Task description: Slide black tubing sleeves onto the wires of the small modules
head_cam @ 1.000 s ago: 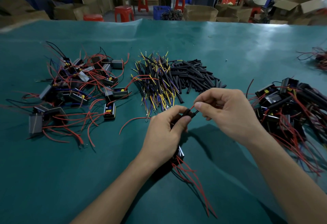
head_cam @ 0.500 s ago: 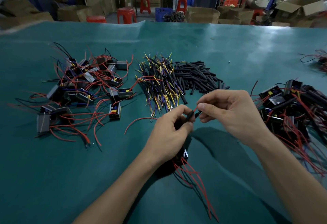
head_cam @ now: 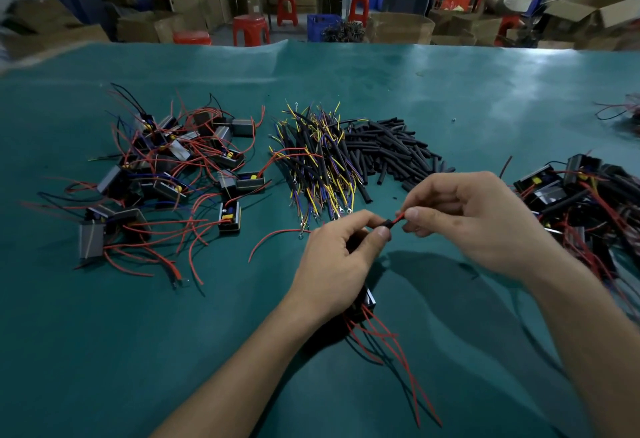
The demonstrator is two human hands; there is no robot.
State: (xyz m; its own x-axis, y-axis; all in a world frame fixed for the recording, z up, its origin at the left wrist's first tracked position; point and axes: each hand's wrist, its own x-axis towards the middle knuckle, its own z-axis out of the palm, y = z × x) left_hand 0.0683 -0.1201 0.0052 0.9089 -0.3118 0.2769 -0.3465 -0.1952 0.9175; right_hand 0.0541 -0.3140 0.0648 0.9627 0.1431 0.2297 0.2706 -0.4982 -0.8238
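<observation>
There is a single view, taken from the person's head, looking forward and steeply down across the green table [head_cam: 485, 98]. It sits close above the near edge, so both forearms run in from the bottom corners and the left hand [head_cam: 337, 264] and right hand [head_cam: 474, 219] meet near the middle of the picture. The wide lens bends the table's far edge into a curve and takes in the room behind it: red stools [head_cam: 251, 29] and cardboard boxes [head_cam: 400, 27] lie along the top. The top left corner is blurred
</observation>
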